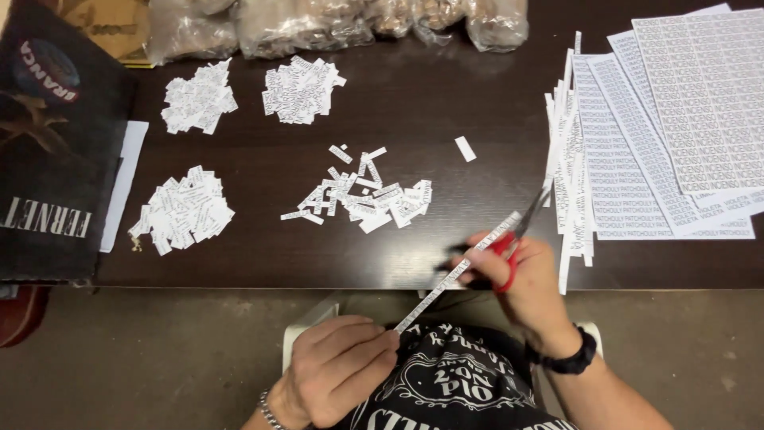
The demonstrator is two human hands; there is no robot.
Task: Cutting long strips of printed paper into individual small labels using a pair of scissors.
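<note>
both my hands work one paper strip (458,271) just over the near edge of the dark table (263,255): left hand (338,370) pinches its near end, right hand (521,275) grips red-handled scissors (517,235) at its far end.

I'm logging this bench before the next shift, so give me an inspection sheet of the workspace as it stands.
Surface: dark table, mostly bare in the middle.
Job's things: paper strip held at its near end by the left hand; red-handled scissors in the right hand, blades at the strip's far end.
Clutter: four piles of cut labels; one loose label; uncut strips; printed sheets; plastic bags at the back; dark box on the left.
Grips: both hands closed on their things.
Cables: nothing seen.
Surroundings: grey floor; white chair under the person.
</note>
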